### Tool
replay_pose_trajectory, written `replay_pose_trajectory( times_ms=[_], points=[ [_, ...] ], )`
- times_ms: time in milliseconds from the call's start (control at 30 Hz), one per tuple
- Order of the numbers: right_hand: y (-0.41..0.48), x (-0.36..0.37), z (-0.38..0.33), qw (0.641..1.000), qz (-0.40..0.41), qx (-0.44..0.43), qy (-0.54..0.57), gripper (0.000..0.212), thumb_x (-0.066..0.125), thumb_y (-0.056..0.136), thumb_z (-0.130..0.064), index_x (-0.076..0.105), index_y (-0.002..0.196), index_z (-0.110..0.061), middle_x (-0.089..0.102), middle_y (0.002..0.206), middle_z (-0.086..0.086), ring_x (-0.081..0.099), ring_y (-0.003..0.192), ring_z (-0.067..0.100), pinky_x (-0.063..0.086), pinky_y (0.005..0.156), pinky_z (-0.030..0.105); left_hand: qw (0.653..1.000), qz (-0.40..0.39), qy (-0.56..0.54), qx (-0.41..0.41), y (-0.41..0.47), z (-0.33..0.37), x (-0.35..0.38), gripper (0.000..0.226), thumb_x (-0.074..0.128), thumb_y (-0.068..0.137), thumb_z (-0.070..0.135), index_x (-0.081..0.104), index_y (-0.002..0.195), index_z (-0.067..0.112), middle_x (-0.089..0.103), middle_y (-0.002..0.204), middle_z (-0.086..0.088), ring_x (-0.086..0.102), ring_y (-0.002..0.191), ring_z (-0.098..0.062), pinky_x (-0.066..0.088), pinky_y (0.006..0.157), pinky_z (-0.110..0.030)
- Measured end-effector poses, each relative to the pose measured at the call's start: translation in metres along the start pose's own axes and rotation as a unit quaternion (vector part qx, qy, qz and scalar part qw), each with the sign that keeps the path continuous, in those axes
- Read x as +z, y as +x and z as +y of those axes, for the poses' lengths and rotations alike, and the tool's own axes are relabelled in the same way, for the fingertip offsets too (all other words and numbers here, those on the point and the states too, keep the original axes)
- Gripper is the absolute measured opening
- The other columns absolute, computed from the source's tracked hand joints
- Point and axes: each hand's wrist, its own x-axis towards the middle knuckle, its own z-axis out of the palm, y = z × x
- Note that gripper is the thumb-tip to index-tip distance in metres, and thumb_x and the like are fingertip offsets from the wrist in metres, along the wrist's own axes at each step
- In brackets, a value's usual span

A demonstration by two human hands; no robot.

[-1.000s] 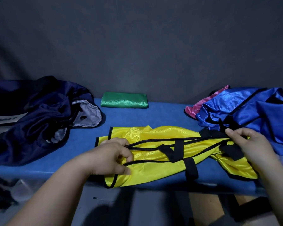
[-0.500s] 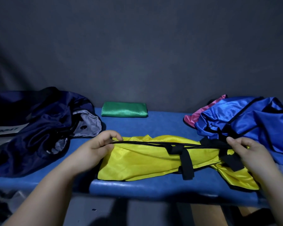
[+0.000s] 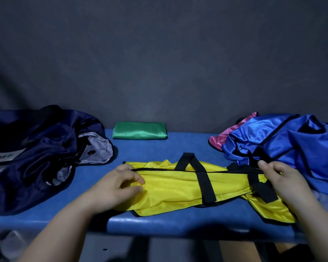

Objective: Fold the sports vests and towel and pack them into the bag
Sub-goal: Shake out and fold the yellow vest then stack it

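A yellow vest (image 3: 170, 188) with black trim and black straps lies folded lengthwise across the blue bench (image 3: 159, 225). My left hand (image 3: 119, 184) pinches its left end at the black-edged fold. My right hand (image 3: 284, 180) pinches the right end, and the black edge runs taut between the two hands. The dark navy bag (image 3: 38, 154) lies slumped at the left with its grey lining showing. A folded green cloth (image 3: 139, 130) sits at the back by the wall. A crumpled blue vest (image 3: 288, 140) lies on the right over a pink vest (image 3: 227, 135).
A dark grey wall runs directly behind the bench. The bench's front edge lies just below the yellow vest, with dark floor and clutter beneath at the lower left. A white label (image 3: 2, 157) shows on the bag.
Both hands have carried the vest's near edge away from me and over, folding it lengthwise. A black strap loop now sticks up past the fold. The camera view tilted upward.
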Motion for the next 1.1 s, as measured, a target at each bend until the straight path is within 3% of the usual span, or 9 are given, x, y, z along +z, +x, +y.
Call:
replay_pose_trajectory(
  times_ms=[100, 200, 367, 600, 733, 800, 867, 967, 1100],
  points=[
    [-0.001, 0.0, -0.001, 1.0, 0.003, -0.002, -0.005, 0.047, 0.059, 0.091, -0.039, 0.052, 0.067, 0.001, 0.044, 0.058, 0.007, 0.043, 0.058, 0.025, 0.031, 0.058, 0.038, 0.995, 0.008, 0.094, -0.026, 0.004, -0.004, 0.007, 0.072, 0.056, 0.038, 0.095, 0.054, 0.096, 0.052, 0.04, 0.118, 0.021, 0.045, 0.106, -0.005, 0.037, 0.096, -0.025],
    [-0.002, 0.0, -0.002, 1.0, 0.006, 0.0, -0.01, 0.047, 0.059, 0.092, -0.04, 0.052, 0.068, 0.0, 0.045, 0.058, 0.009, 0.043, 0.058, 0.025, 0.031, 0.058, 0.038, 0.997, 0.059, 0.047, 0.001, 0.007, -0.003, 0.014, 0.037, 0.085, 0.065, 0.04, 0.057, 0.089, 0.046, 0.041, 0.109, 0.025, 0.048, 0.095, -0.003, 0.037, 0.083, -0.014],
    [-0.003, -0.001, -0.003, 1.0, 0.004, 0.003, -0.007, 0.048, 0.057, 0.092, -0.041, 0.051, 0.068, 0.0, 0.043, 0.058, 0.009, 0.042, 0.058, 0.024, 0.03, 0.058, 0.038, 0.979, 0.181, -0.021, 0.096, 0.011, 0.001, 0.013, 0.034, 0.058, 0.075, -0.004, 0.057, 0.073, 0.03, 0.049, 0.092, 0.019, 0.051, 0.084, -0.002, 0.035, 0.07, -0.007],
    [-0.002, 0.0, -0.001, 1.0, -0.003, -0.001, -0.005, 0.047, 0.058, 0.091, -0.042, 0.054, 0.068, -0.001, 0.049, 0.059, 0.009, 0.046, 0.06, 0.027, 0.033, 0.059, 0.038, 0.99, 0.076, 0.097, 0.064, 0.015, -0.008, 0.025, 0.051, 0.051, 0.085, -0.001, 0.07, 0.072, 0.045, 0.04, 0.106, 0.034, 0.038, 0.11, 0.006, 0.029, 0.088, -0.015],
    [-0.002, 0.0, -0.001, 1.0, -0.006, -0.003, -0.008, 0.047, 0.057, 0.092, -0.042, 0.054, 0.067, -0.002, 0.049, 0.059, 0.009, 0.047, 0.06, 0.027, 0.033, 0.059, 0.039, 0.997, -0.023, 0.046, 0.05, 0.009, -0.007, 0.02, 0.016, 0.062, 0.068, 0.068, 0.062, 0.083, 0.062, 0.04, 0.112, 0.03, 0.032, 0.124, 0.007, 0.027, 0.095, -0.013],
    [-0.001, 0.0, -0.001, 1.0, -0.006, 0.0, -0.008, 0.048, 0.057, 0.092, -0.043, 0.054, 0.067, -0.002, 0.049, 0.06, 0.009, 0.048, 0.061, 0.027, 0.034, 0.06, 0.039, 0.995, -0.076, 0.065, 0.015, 0.007, -0.008, 0.017, 0.059, 0.059, 0.043, 0.092, 0.058, 0.092, 0.059, 0.034, 0.126, 0.022, 0.025, 0.129, 0.003, 0.024, 0.101, -0.019],
    [-0.001, 0.0, 0.0, 1.0, -0.005, 0.004, -0.009, 0.048, 0.057, 0.092, -0.043, 0.054, 0.068, -0.001, 0.049, 0.06, 0.01, 0.048, 0.061, 0.027, 0.034, 0.06, 0.038, 0.99, -0.102, 0.096, 0.009, 0.005, -0.003, 0.015, 0.068, 0.062, 0.035, 0.09, 0.055, 0.095, 0.058, 0.027, 0.132, 0.019, 0.02, 0.13, 0.0, 0.022, 0.103, -0.023],
    [-0.001, 0.0, 0.0, 1.0, -0.007, 0.008, -0.006, 0.049, 0.056, 0.092, -0.044, 0.055, 0.069, -0.001, 0.051, 0.062, 0.012, 0.049, 0.062, 0.027, 0.035, 0.06, 0.037, 0.994, -0.065, 0.084, 0.035, 0.008, -0.004, 0.018, 0.031, 0.077, 0.064, 0.062, 0.06, 0.087, 0.052, 0.035, 0.126, 0.019, 0.026, 0.129, 0.0, 0.02, 0.099, -0.015],
    [-0.003, 0.0, -0.002, 1.0, -0.008, 0.01, -0.007, 0.047, 0.056, 0.092, -0.043, 0.055, 0.068, -0.003, 0.053, 0.066, 0.017, 0.05, 0.064, 0.027, 0.035, 0.06, 0.036, 0.998, 0.003, 0.03, 0.058, 0.013, -0.012, 0.025, 0.025, 0.049, 0.08, 0.063, 0.057, 0.067, 0.044, 0.046, 0.091, 0.027, 0.045, 0.11, 0.003, 0.031, 0.09, -0.013]
  ],
)
